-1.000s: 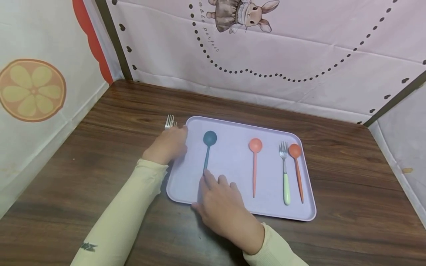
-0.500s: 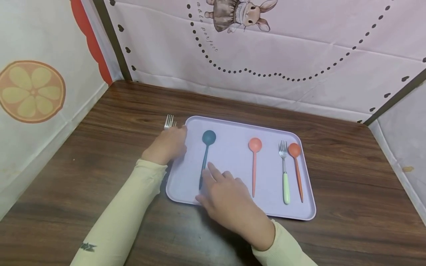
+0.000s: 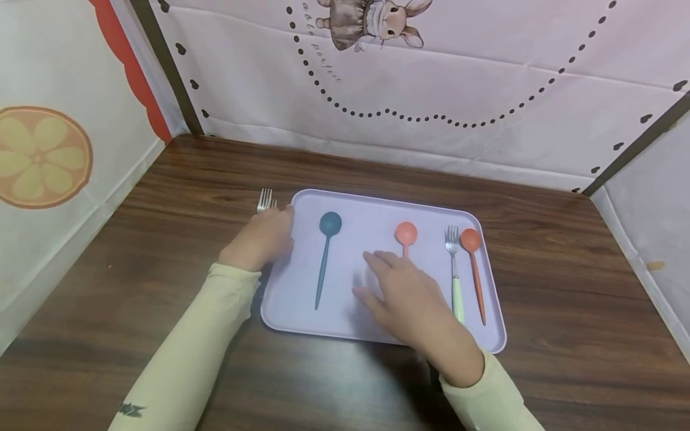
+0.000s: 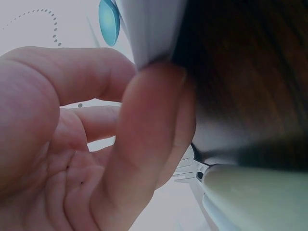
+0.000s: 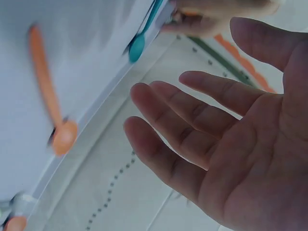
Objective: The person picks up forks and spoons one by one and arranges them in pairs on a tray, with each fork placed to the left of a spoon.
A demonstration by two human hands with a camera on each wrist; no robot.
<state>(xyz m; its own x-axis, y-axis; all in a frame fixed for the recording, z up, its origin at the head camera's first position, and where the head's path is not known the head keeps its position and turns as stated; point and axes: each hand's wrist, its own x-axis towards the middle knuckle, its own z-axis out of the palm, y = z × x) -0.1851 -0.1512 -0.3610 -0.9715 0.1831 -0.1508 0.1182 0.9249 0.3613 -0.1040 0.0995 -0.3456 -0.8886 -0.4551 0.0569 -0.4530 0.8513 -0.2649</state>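
My left hand point(image 3: 260, 238) pinches the left rim of a lilac tray point(image 3: 286, 293), thumb and fingers bent on the tray edge point(image 4: 149, 33) in the left wrist view. Beyond that hand, metal fork tines point(image 3: 265, 200) show on the table, their handles hidden in the head view. Over the middle of the tray hovers my right hand point(image 3: 409, 299), fingers spread and holding nothing. It covers the handle of a pink spoon point(image 3: 406, 232). A teal spoon point(image 3: 330, 224) lies on the tray's left part. Toward its right side lie a green-handled fork point(image 3: 457, 293) and an orange-red spoon point(image 3: 471, 240).
The tray stands on a dark brown wooden table point(image 3: 162, 287). A pink printed cloth point(image 3: 458, 72) hangs along the back edge, with pale cloth point(image 3: 43, 251) at the left side.
The right hand has left the teal spoon's handle and moved right to over the pink spoon. The left hand keeps its hold on the tray. The head view has shifted slightly.
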